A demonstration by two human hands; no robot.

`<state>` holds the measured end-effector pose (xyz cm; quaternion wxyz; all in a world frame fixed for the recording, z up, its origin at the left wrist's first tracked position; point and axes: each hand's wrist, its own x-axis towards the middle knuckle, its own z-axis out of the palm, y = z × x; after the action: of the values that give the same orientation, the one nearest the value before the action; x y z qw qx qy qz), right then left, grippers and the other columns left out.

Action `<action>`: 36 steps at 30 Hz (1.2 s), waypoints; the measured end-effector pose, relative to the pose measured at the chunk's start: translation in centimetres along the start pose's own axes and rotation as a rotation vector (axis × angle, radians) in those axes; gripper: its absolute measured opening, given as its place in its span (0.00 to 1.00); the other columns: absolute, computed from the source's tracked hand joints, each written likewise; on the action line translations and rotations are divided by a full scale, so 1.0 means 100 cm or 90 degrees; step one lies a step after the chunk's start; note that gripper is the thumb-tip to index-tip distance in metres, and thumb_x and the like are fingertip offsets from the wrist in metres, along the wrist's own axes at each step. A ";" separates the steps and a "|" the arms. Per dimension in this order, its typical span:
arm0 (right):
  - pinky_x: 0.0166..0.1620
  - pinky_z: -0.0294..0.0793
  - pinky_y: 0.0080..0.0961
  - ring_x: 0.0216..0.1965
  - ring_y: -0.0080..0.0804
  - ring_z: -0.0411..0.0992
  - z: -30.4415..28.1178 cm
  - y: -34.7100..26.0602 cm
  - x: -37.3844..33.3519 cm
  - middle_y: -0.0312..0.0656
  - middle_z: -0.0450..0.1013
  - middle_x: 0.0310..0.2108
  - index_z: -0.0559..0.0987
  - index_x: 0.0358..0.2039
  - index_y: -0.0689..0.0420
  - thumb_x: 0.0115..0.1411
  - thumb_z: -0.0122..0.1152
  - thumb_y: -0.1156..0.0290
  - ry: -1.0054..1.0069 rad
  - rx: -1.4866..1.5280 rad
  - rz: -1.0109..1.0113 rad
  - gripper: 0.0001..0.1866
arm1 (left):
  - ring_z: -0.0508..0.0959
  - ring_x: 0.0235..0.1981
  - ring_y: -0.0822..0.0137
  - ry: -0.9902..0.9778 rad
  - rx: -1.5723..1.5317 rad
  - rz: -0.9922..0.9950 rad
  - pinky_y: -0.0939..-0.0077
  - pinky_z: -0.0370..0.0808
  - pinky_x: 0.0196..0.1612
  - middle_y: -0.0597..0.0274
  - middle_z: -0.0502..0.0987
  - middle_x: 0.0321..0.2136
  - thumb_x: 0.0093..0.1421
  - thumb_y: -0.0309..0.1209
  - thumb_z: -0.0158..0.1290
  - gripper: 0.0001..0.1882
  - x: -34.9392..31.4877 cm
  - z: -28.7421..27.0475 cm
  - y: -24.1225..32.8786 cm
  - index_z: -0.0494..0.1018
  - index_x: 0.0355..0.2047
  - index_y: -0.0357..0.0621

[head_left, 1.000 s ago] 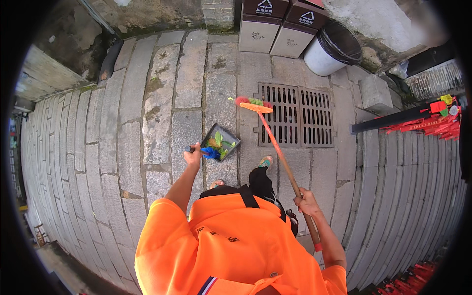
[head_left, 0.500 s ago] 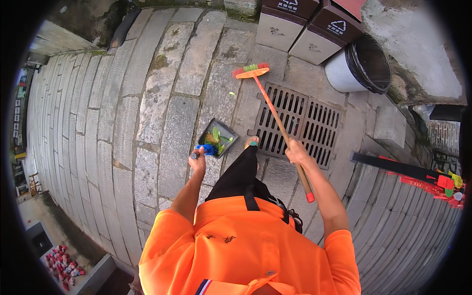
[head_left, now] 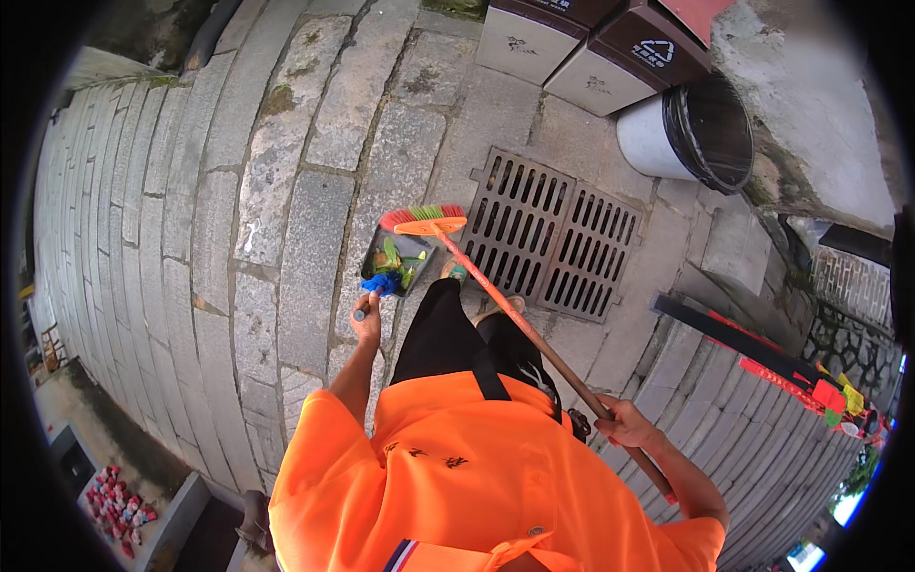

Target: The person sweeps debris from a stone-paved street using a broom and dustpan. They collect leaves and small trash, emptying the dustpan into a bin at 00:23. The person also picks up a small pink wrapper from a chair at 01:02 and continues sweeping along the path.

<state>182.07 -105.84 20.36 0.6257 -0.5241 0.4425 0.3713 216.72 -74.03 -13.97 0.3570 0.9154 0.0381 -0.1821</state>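
Observation:
My left hand (head_left: pixel 366 313) is closed round the handle of a dark grey dustpan (head_left: pixel 420 275), with something blue (head_left: pixel 383 283) bunched at the handle's base. Green and yellowish leaves (head_left: pixel 394 255) lie in the pan, low over the stone paving. My right hand (head_left: pixel 624 421) grips the long wooden and orange shaft of a broom (head_left: pixel 505 319) near its upper end. The orange broom head, with red and green bristles, is at the pan's far edge and covers part of it; whether the bristles touch the pan I cannot tell.
A metal drain grate (head_left: pixel 555 234) is set in the paving ahead to the right. Beyond it stand brown-and-white waste bins (head_left: pixel 602 71) and a white bucket (head_left: pixel 652 143) lined with a black bag. Stone steps (head_left: pixel 734 419) are at the right, beside a black bar (head_left: pixel 710 322) with red items.
The broom head has come left and nearer, from beyond the grate to the dustpan. My right hand has drawn back to the lower right along with the shaft. A second foot now shows.

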 end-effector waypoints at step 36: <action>0.40 0.70 0.30 0.37 0.37 0.73 0.061 0.369 -0.005 0.55 0.74 0.34 0.72 0.42 0.73 0.54 0.53 0.69 0.514 0.622 -0.058 0.20 | 0.73 0.24 0.48 -0.388 0.232 1.390 0.60 0.69 0.27 0.52 0.74 0.19 0.53 0.41 0.55 0.15 -0.441 0.265 0.768 0.74 0.20 0.42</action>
<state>148.65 -93.38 9.08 0.5919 -0.2948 0.7393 -0.1273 182.91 -146.02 33.06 0.1811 0.4159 -0.8911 0.0078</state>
